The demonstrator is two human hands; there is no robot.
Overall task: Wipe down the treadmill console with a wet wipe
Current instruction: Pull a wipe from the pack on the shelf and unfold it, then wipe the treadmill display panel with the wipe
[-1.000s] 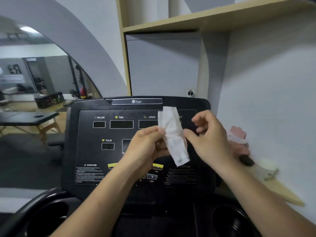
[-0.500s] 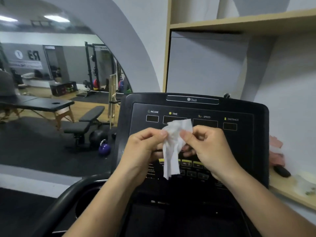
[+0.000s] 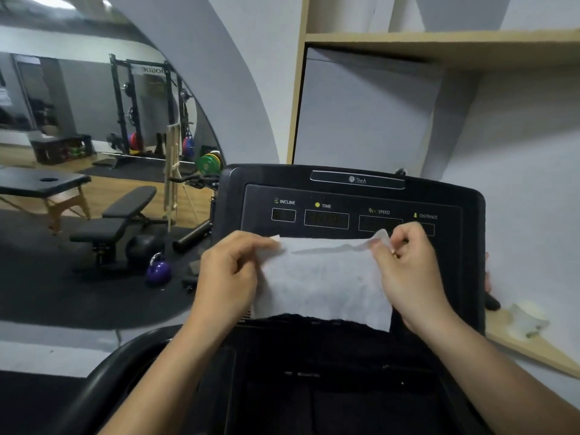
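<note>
my left hand [image 3: 229,274] and right hand [image 3: 408,271] each pinch 1 top corner of the wet wipe [image 3: 323,284]. plan: hold it taut, lay flat on treadmill console [image 3: 357,196].

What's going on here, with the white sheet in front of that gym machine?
A person stands at a treadmill console in a gym. The left hand and right hand each pinch a top corner of a wet wipe, holding it spread flat in front of the console's lower half. The TIME display above it is uncovered. Whether the wipe touches the panel cannot be told.
</note>
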